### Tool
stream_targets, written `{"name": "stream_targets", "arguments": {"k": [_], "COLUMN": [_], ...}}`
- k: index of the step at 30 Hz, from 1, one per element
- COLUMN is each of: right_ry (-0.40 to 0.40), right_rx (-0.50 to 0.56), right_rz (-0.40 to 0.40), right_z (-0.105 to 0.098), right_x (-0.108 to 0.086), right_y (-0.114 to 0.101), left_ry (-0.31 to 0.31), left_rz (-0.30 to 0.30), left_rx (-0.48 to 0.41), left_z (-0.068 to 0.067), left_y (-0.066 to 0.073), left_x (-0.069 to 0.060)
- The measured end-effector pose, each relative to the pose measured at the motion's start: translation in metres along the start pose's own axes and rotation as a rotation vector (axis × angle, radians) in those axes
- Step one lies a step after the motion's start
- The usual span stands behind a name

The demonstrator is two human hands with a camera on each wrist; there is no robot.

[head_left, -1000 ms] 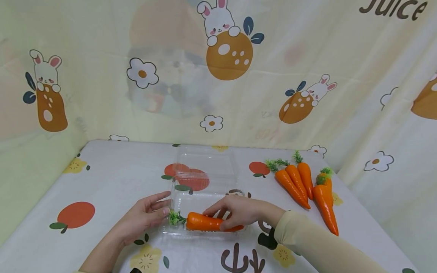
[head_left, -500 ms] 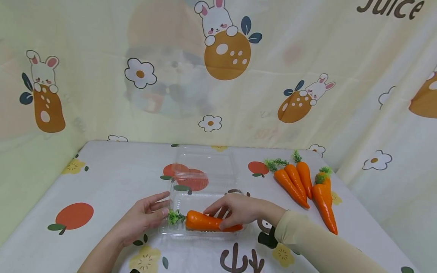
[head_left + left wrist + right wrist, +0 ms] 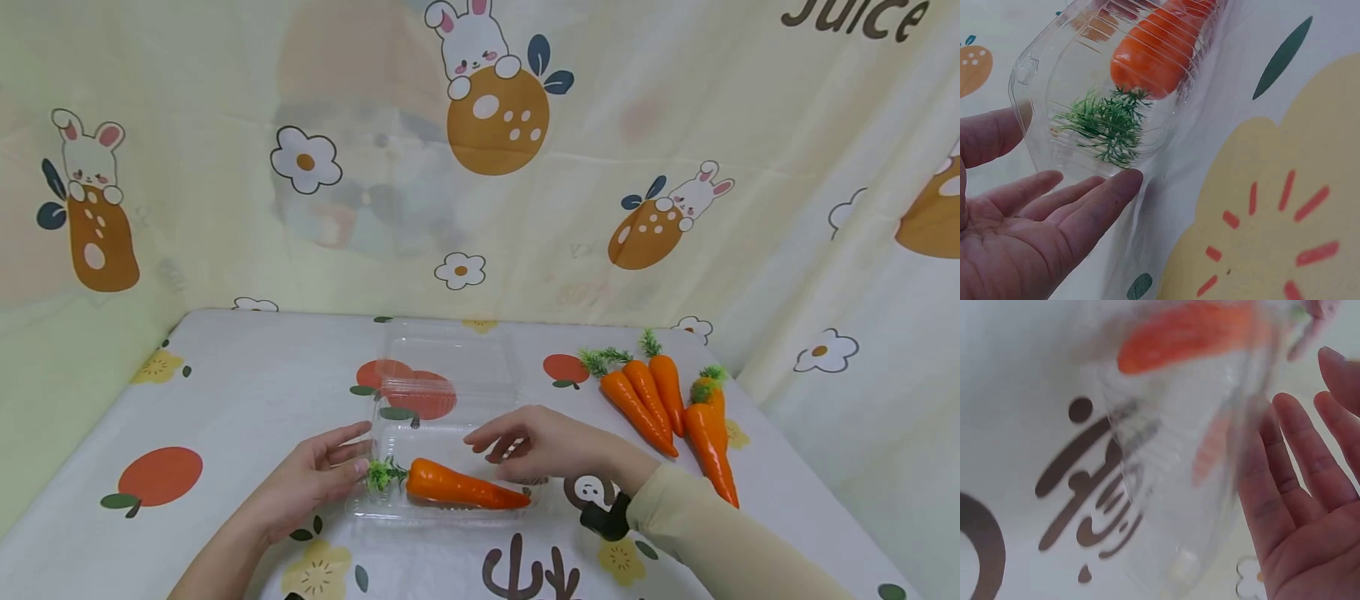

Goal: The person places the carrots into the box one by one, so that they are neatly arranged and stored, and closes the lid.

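Observation:
A clear plastic clamshell box (image 3: 435, 512) lies with its lid (image 3: 457, 354) folded back on the table. In its front part lies an orange toy carrot (image 3: 461, 486), green top to the left, tip to the right. My left hand (image 3: 322, 471) rests at the box's left end, fingers fairly straight; in the left wrist view a fingertip (image 3: 1129, 181) touches the wall beside the green top (image 3: 1107, 125). My right hand (image 3: 543, 446) hovers above the box's right side, behind the carrot, fingers loosely bent with nothing held. The right wrist view shows it apart from the carrot (image 3: 1191, 334).
Several more toy carrots (image 3: 637, 412) lie at the table's right side, some of them overlapping (image 3: 712, 442). A patterned cloth (image 3: 247, 500) covers the table. Behind it hangs a printed curtain (image 3: 375, 275), which also runs along both sides.
My right hand has let go of the carrot and moved up and slightly right, away from it. The carrot stays in the box. My left hand has kept its place at the box's end.

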State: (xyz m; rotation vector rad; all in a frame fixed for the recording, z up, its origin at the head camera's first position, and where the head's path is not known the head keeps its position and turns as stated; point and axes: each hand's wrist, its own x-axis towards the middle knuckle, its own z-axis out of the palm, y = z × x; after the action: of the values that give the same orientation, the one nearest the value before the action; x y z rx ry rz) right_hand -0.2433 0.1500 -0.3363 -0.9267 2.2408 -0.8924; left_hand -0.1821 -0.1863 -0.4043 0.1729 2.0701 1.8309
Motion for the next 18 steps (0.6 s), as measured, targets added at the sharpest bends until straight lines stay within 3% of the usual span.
{"name": "stream_targets", "arguments": {"k": [8,18], "right_ry": [0.146,0.333], "right_rx": [0.026,0.043], "right_rz": [-0.043,-0.06], "right_z": [-0.024,-0.051], "right_x": [-0.029,-0.077], "right_y": [0.012,0.045], "left_ry": [-0.006,-0.016], "left_rz": [0.003,0.001], "left_rx": [-0.006,-0.021], "left_z": [-0.001,0.0], "left_y": [-0.001,0.001], "left_x": [0.0,-0.002]}}
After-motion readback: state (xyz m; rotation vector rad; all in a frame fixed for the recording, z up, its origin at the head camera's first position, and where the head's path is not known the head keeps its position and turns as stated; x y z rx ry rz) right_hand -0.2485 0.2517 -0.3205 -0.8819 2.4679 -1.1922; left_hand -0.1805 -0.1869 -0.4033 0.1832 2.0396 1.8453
